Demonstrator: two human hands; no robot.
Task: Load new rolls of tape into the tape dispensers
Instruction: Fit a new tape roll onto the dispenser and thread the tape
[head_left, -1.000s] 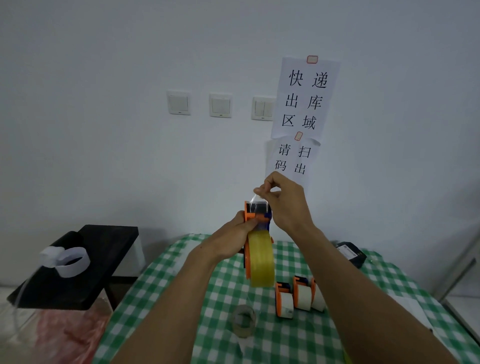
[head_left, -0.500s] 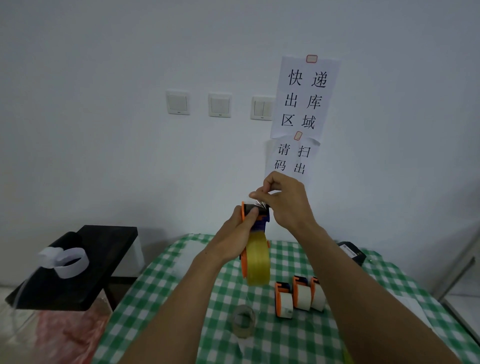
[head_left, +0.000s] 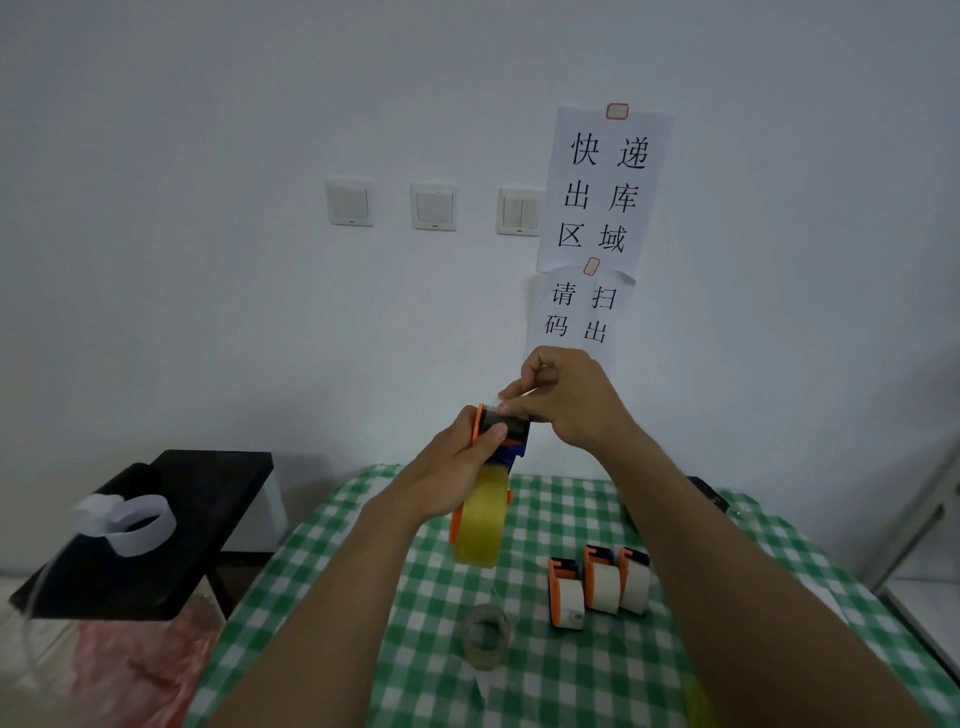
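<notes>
I hold an orange tape dispenser (head_left: 503, 436) upright in the air above the table, with a yellowish tape roll (head_left: 480, 525) seated in its lower part. My left hand (head_left: 457, 467) grips the dispenser's body, thumb pressed near its top. My right hand (head_left: 566, 400) pinches the clear tape end at the dispenser's head. Three loaded orange dispensers (head_left: 602, 582) with white rolls stand on the green checked tablecloth (head_left: 332, 582). A nearly used-up clear roll (head_left: 487, 635) lies in front of them.
A black side table (head_left: 197, 499) at the left carries a loop of white paper strip (head_left: 130, 522). A dark device (head_left: 701, 493) lies at the table's far right. Wall switches (head_left: 434, 205) and paper signs (head_left: 602, 192) hang on the white wall behind.
The dispenser tilted a little to the left. My right hand came down from above the dispenser head to the tape end right at it.
</notes>
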